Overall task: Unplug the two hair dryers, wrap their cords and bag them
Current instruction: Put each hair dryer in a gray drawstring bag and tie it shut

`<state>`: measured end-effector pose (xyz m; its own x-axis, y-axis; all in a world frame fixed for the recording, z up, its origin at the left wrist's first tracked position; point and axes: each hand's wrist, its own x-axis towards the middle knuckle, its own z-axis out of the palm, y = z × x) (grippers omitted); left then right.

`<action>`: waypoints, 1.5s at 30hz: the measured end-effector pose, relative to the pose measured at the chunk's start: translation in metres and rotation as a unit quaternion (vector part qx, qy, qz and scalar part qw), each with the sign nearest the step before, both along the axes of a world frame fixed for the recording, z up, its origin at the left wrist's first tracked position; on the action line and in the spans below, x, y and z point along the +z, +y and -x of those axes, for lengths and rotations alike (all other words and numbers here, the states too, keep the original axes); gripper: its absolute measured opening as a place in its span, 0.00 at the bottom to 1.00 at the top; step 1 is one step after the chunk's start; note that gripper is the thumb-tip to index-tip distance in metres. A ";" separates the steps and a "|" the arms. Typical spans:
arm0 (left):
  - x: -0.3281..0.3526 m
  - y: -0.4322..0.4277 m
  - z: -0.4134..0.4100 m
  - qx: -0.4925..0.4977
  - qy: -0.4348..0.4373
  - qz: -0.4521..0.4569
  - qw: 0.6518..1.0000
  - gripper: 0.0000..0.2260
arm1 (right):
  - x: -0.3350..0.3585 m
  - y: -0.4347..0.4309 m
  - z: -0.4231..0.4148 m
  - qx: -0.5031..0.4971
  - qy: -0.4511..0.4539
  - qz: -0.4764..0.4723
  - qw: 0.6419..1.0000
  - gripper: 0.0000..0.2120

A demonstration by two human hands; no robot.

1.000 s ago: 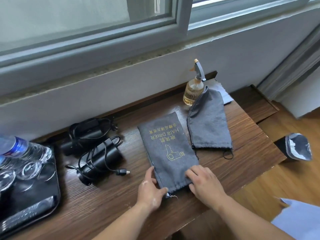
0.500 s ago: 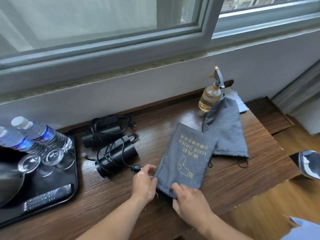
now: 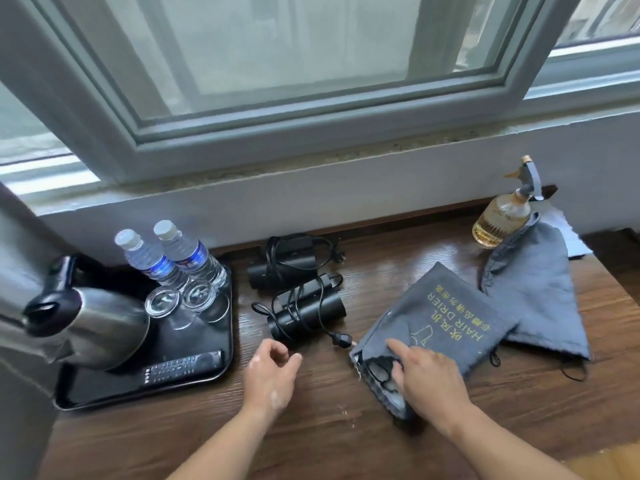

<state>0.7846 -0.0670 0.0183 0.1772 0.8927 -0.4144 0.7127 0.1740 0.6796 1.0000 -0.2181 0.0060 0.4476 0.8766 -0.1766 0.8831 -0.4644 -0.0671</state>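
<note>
Fingers of your right hand pinch the open mouth of the grey bag. Your left hand: fingers loosely curled, holding nothing, just beside the nearer hair dryer.

A: What colour are the dryers?
B: The near hair dryer and the far hair dryer are black, cords too.
A: The bags?
B: Grey. The near bag bears yellow lettering and a yellow outline; the far bag is plain.
A: The rest?
B: Brown-grained table, black tray, silver kettle, blue-labelled water bottles, amber spray bottle.
</note>
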 end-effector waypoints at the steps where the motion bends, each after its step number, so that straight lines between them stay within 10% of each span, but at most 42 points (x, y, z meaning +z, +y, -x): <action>1: -0.002 0.013 0.009 0.035 -0.012 0.023 0.999 0.15 | 0.001 0.004 -0.002 -0.008 0.002 0.008 1.000 0.10; 4: -0.010 0.046 0.023 0.046 -0.039 0.105 0.993 0.43 | 0.002 0.014 -0.006 -0.018 0.014 0.023 0.999 0.10; 12: -0.027 0.082 0.013 -0.042 -0.046 0.140 0.988 0.70 | 0.003 0.012 -0.009 -0.044 0.019 0.006 0.999 0.14; 20: -0.011 0.080 -0.008 -0.105 -0.047 0.150 0.982 0.43 | 0.000 0.010 -0.010 -0.078 0.053 -0.021 0.995 0.11; 45: -0.019 0.062 -0.008 -0.072 0.039 0.049 0.995 0.31 | -0.002 -0.002 -0.015 -0.112 0.090 -0.048 0.988 0.14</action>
